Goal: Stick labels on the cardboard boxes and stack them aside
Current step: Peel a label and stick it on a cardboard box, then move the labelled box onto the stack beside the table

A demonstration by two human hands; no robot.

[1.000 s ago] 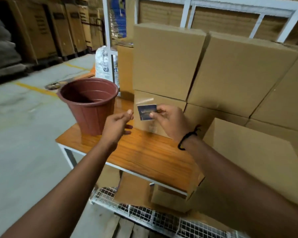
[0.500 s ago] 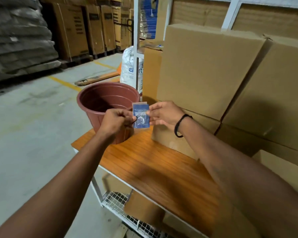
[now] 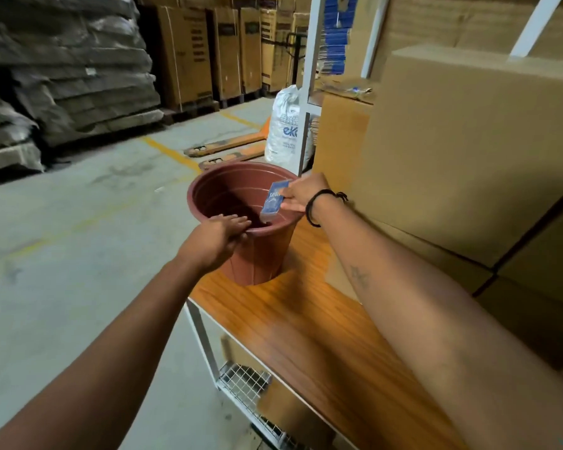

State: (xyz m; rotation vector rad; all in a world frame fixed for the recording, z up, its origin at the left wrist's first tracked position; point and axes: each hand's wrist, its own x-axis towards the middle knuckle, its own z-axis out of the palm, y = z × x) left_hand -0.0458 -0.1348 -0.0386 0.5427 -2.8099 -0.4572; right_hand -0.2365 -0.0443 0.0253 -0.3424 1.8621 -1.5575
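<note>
**Blue label held over the brown pot**

The right hand [image 3: 301, 196] is pinching a small blue label [image 3: 275, 200] between its thumb and curled fingers. It is holding the label up on its edge, just over the open top of the brown pot [image 3: 260, 254], near the far right side of the rim. A little clear strip is hanging down from the bottom of the label. A black band [image 3: 309, 211] is sitting round the right wrist.

The left hand [image 3: 220, 237] is resting on the near rim of the pot. Its fingers are lying almost straight across the rim and pointing into the pot. The thumb is touching the outside, just under the rim.

The pot is standing upright on the left end of the wooden bench [image 3: 306, 326]. Big cardboard boxes [image 3: 468, 151] are sitting stacked on the bench, just to the right of the pot and behind the right arm.
</note>
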